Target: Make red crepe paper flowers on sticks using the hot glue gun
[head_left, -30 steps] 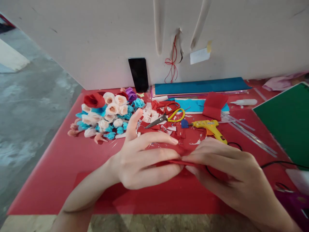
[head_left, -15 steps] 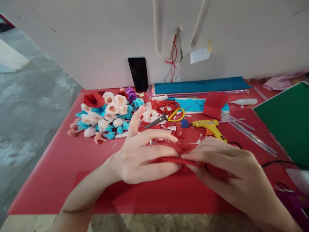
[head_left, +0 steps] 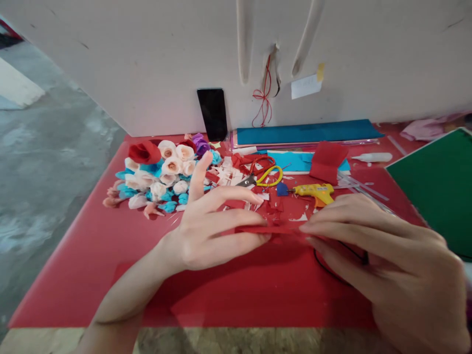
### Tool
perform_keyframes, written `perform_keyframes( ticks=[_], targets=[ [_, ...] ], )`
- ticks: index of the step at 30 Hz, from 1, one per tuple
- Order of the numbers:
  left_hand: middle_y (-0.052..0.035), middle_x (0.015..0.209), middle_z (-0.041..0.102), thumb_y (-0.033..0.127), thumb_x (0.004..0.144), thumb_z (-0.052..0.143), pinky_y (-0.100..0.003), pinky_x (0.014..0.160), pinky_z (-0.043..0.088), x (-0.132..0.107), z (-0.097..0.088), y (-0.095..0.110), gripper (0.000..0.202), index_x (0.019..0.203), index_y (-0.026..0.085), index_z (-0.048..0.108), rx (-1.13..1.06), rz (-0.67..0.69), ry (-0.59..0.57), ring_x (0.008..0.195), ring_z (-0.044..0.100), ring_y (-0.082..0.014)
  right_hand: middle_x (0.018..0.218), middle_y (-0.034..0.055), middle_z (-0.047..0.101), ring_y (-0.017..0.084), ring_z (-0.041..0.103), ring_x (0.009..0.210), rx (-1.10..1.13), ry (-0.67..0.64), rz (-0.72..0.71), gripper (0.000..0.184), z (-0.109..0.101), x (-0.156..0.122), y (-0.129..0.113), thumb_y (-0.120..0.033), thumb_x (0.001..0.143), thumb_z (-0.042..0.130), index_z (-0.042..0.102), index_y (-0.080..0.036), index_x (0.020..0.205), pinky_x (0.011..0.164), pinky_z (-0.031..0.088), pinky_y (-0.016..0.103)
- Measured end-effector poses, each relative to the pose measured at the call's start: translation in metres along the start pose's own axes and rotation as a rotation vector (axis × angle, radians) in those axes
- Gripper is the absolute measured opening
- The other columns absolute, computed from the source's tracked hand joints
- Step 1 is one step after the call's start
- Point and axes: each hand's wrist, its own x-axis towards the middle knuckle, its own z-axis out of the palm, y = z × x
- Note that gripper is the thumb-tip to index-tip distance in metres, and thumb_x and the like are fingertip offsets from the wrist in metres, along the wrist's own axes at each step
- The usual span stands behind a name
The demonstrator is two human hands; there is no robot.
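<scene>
A narrow piece of red crepe paper (head_left: 282,229) stretches between my two hands above the table. My left hand (head_left: 217,226) grips its left part between the lower fingers, while the thumb and another finger stick out. At the paper's right end, the fingertips of my right hand (head_left: 383,241) are pinched together on it. Under my hands lies a larger red sheet (head_left: 258,295). Just beyond them are scissors (head_left: 260,179) with red and yellow handles and a yellow glue gun (head_left: 313,191).
Paper flowers (head_left: 158,172) in white, red, blue and purple are heaped at the left. A black phone (head_left: 213,115) leans on the white wall (head_left: 147,64). Teal paper (head_left: 306,132), a white glue bottle (head_left: 374,157) and a green board (head_left: 438,182) lie at the back and right.
My right hand has moved to the right, away from my left hand, so more of the red paper shows between them. The left hand has shifted slightly left and up.
</scene>
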Motion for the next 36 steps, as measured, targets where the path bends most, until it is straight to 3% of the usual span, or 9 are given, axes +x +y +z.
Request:
perform_keyframes(
  ticks=[5,8,13,18,21,24,26,29,36],
  targets=[
    [0.0087,0.075,0.072,0.014,0.074,0.070,-0.050,0.113,0.034,-0.001,0.005,-0.004,0.012,0.071,0.024,0.065,0.042,-0.041,0.015,0.089,0.068,-0.0162,0.080,-0.0024,0.065,0.013,0.060,0.076,0.022,-0.014,-0.019,0.020,0.002,0.003,0.004,-0.007,0.077,0.061,0.064,-0.023,0.089,0.071,0.049,0.029],
    [0.0052,0.074,0.072,0.016,0.077,0.069,-0.053,0.105,0.041,-0.002,0.011,-0.005,0.009,0.071,0.022,0.064,0.043,-0.092,0.011,0.088,0.067,-0.0190,0.079,-0.0023,0.065,0.014,0.058,0.074,0.014,-0.001,-0.030,0.021,0.000,0.003,0.005,-0.006,0.077,0.062,0.064,-0.023,0.088,0.072,0.047,0.032],
    [0.0019,0.077,0.072,0.015,0.078,0.067,-0.038,0.078,0.056,-0.005,0.022,-0.011,0.006,0.077,0.020,0.064,0.008,-0.157,-0.053,0.091,0.065,-0.0199,0.078,-0.0017,0.066,0.016,0.059,0.073,-0.063,-0.005,-0.046,0.020,-0.004,0.003,0.013,-0.007,0.076,0.065,0.065,-0.024,0.087,0.071,0.044,0.037],
    [0.0013,0.074,0.071,0.015,0.077,0.067,-0.037,0.075,0.056,-0.008,0.024,-0.022,0.008,0.073,0.019,0.063,0.028,-0.164,0.006,0.087,0.065,-0.0194,0.061,-0.0044,0.061,0.013,0.054,0.057,-0.224,0.074,-0.063,0.016,-0.001,0.005,0.021,-0.016,0.076,0.070,0.059,-0.022,0.066,0.061,0.040,0.033],
    [0.0007,0.078,0.071,0.014,0.079,0.065,-0.038,0.076,0.056,-0.011,0.023,-0.027,0.008,0.075,0.020,0.063,0.059,-0.169,0.014,0.090,0.064,-0.0194,0.054,-0.0037,0.055,0.011,0.051,0.052,-0.285,0.054,0.104,0.030,-0.003,0.005,0.029,-0.029,0.081,0.065,0.051,-0.019,0.056,0.054,0.039,0.029],
    [0.0002,0.082,0.072,0.015,0.079,0.065,-0.041,0.079,0.055,-0.013,0.021,-0.030,0.005,0.078,0.020,0.064,0.078,-0.175,0.011,0.091,0.063,-0.0197,0.082,-0.0004,0.064,0.013,0.058,0.067,-0.359,0.043,0.291,0.005,-0.008,-0.001,0.051,-0.022,0.084,0.058,0.061,-0.021,0.088,0.058,0.044,0.027],
    [0.0004,0.083,0.072,0.016,0.079,0.066,-0.043,0.082,0.053,-0.012,0.019,-0.029,0.004,0.079,0.019,0.064,0.082,-0.175,0.015,0.090,0.064,-0.0196,0.096,0.0025,0.062,0.014,0.058,0.077,-0.388,-0.023,0.380,0.013,-0.008,-0.011,0.075,-0.021,0.085,0.056,0.060,-0.019,0.097,0.066,0.047,0.028],
    [0.0007,0.081,0.071,0.016,0.080,0.064,-0.043,0.083,0.052,-0.011,0.016,-0.027,0.004,0.079,0.019,0.064,0.081,-0.188,0.019,0.090,0.063,-0.0190,0.108,0.0075,0.056,0.018,0.056,0.095,-0.401,-0.111,0.541,0.029,0.001,-0.032,0.116,-0.035,0.090,0.054,0.055,-0.013,0.109,0.082,0.050,0.039],
    [-0.0001,0.081,0.071,0.014,0.079,0.065,-0.041,0.081,0.054,-0.012,0.014,-0.027,0.006,0.082,0.019,0.063,0.039,-0.195,0.016,0.092,0.062,-0.0197,0.116,0.0086,0.054,0.019,0.056,0.099,-0.247,-0.162,0.827,0.032,0.019,-0.076,0.170,-0.035,0.091,0.052,0.053,-0.016,0.116,0.084,0.050,0.039]
  ],
)
